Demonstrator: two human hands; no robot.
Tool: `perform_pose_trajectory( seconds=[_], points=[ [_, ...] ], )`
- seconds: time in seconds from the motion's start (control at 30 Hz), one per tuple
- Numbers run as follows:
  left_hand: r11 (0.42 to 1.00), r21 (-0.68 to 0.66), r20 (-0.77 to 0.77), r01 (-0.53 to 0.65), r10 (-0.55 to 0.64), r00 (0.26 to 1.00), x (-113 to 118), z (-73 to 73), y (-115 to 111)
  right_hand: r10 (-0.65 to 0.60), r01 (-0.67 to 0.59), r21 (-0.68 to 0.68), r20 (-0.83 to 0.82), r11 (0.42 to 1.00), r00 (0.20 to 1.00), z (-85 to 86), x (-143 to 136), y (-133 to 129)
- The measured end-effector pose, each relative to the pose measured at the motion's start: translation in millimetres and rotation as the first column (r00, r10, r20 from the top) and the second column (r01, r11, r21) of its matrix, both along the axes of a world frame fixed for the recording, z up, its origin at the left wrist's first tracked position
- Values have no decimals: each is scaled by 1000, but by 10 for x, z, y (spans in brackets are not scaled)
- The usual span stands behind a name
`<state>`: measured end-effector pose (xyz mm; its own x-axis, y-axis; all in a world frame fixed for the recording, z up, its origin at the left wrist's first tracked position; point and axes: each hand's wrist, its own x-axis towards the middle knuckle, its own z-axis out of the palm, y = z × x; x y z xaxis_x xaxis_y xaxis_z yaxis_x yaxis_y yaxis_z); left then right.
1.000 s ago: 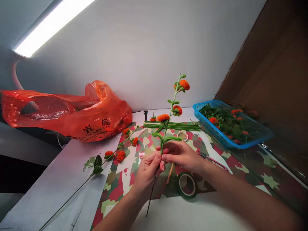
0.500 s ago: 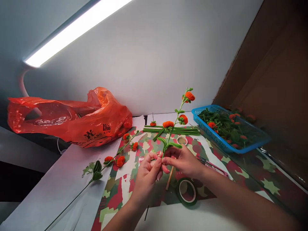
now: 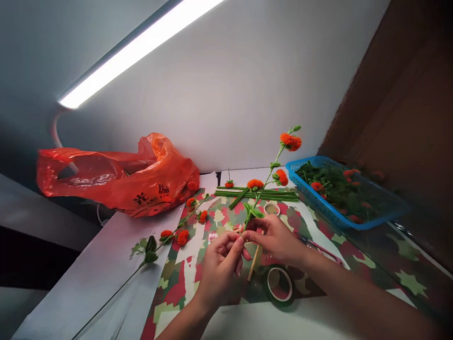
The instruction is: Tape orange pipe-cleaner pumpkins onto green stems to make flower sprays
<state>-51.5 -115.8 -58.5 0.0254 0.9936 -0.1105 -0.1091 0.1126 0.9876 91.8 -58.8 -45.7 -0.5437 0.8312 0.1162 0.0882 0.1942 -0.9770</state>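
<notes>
In the head view, a handmade flower stem (image 3: pixel 262 192) with fuzzy orange blooms and green leaves leans up to the right from my fingers. My left hand (image 3: pixel 226 252) pinches the stem's lower end. My right hand (image 3: pixel 274 238) grips it just below the leaves, its fingertips meeting those of the left. The exact grip is partly hidden by the fingers. Below the right hand lie a roll of green tape (image 3: pixel 279 284) and a thin wooden stick (image 3: pixel 255 264). Pink-handled scissors (image 3: pixel 322 249) rest beside the right forearm.
A second orange flower stem (image 3: pixel 150 252) lies at the left. Behind it sits an orange plastic bag (image 3: pixel 120 177). Green pipe-cleaner stems (image 3: pixel 272 194) and a pale tape roll (image 3: pixel 272 208) lie farther back. A blue basket (image 3: pixel 320 210) of flowers and leaves stands right, under a lamp (image 3: pixel 141 52).
The held flower stem has turned and tilted farther right, its top now facing differently. Both hands keep their grip. The whole view has shifted slightly, so the surroundings appear farther right.
</notes>
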Motion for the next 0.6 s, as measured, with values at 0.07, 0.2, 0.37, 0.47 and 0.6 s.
perform_pose_trajectory(
  seconds=[0.07,0.2,0.37,0.47,0.6],
  points=[
    [1000,-9,91,22,-21,996,-11,-13,0,24,-24,27,-3,999,1000,-34,18,21],
    [987,-65,323,144,-116,939,-50,-53,16,141,-139,24,-90,990,986,-97,42,50],
    [933,-136,496,332,-226,838,-101,-78,70,127,-123,70,-52,990,991,-111,40,26],
    [962,-183,361,205,-128,924,-81,-63,85,-35,29,128,45,991,998,-140,36,30],
    [990,-22,37,-142,143,989,5,-37,34,-127,125,48,56,991,990,-173,50,35]
  ],
)
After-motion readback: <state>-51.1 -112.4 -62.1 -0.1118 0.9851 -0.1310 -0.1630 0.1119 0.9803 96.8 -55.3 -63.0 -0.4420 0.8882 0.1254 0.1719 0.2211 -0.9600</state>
